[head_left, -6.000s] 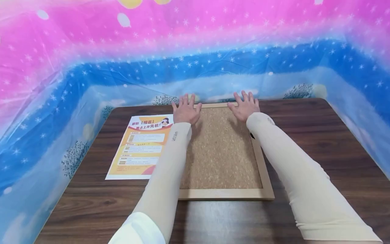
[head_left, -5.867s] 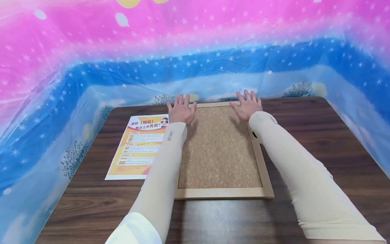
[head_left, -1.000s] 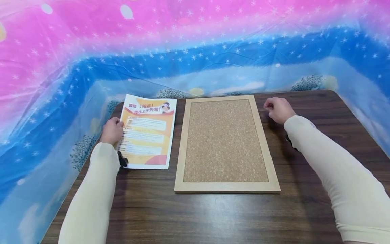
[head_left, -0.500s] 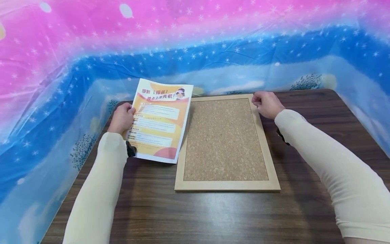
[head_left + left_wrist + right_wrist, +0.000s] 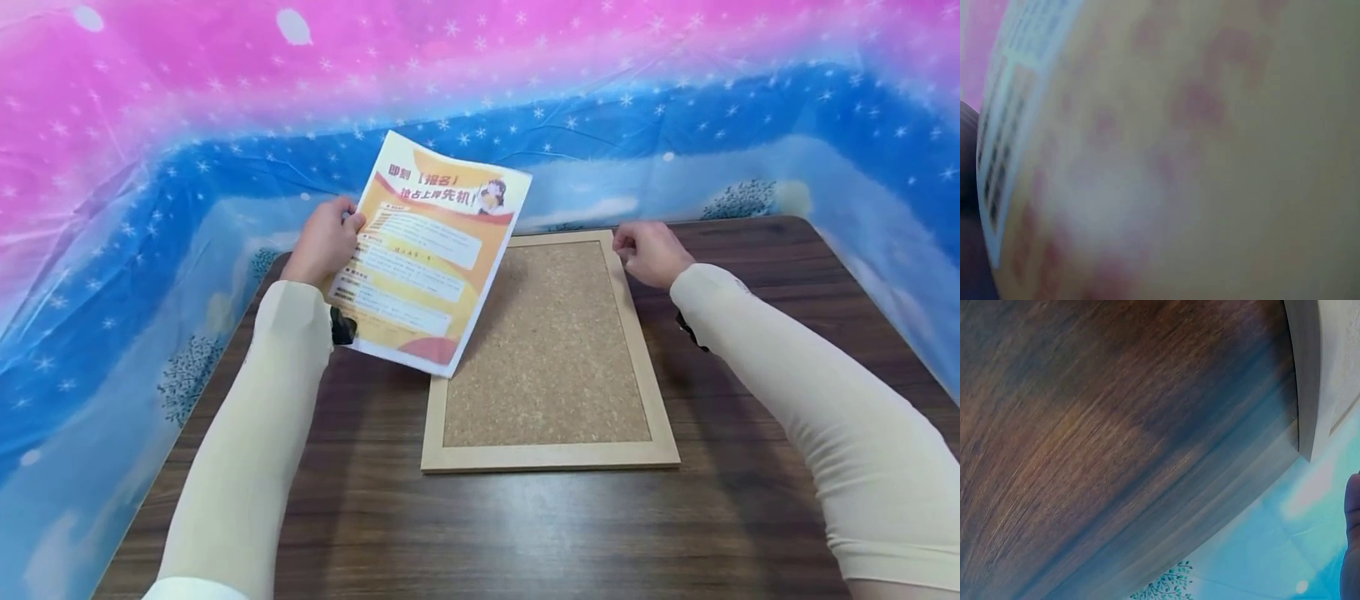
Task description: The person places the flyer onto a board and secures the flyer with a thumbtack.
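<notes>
A printed poster sheet (image 5: 427, 258), orange and yellow with Chinese text, hangs tilted in the air over the left part of a cork board (image 5: 555, 358). My left hand (image 5: 324, 240) grips its left edge, thumb on the printed face. In the left wrist view the sheet (image 5: 1222, 162) fills nearly everything, blurred, and the fingers are hidden. The board lies flat in its pale wooden frame. My right hand (image 5: 652, 252) hovers at the frame's far right corner with loosely curled fingers; nothing shows between them. One finger (image 5: 1352, 531) enters the right wrist view at the right edge.
Dark wood-grain tabletop (image 5: 540, 533) surrounds the board. Behind and on both sides hangs a pink and blue snowflake cloth (image 5: 450, 108) that rises from the table's far edge. Black wrist cameras (image 5: 343, 325) sit under the sleeves.
The poster has been lifted off the table's left side and carried right and upward by my left hand, tilting clockwise. My right hand has left the board's top edge, then come back to its corner.
</notes>
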The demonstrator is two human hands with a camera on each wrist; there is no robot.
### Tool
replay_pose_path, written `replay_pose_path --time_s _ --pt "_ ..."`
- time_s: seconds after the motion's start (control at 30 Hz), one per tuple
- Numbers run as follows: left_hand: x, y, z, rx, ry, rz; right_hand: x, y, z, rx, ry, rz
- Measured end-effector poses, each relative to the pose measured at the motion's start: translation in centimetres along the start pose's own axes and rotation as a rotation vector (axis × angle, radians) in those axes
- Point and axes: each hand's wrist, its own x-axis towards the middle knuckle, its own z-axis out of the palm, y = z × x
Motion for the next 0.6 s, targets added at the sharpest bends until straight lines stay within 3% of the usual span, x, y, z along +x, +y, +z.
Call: replay_pose_path --time_s 0.17,0.47,0.6 --pt "0.6 0.8 1.3 -0.019 -0.010 -0.016 -0.1 0.1 -0.3 -0.003 -0.006 0.027" --pt "1.5 -1.1 6.8 -0.036 -0.061 -0.107 0.0 0.2 -0.4 -0.003 -0.012 0.032" --pt "1.2 -1.5 9.0 0.025 -0.116 -0.143 -0.1 0.3 -0.4 0.001 -0.009 0.031"
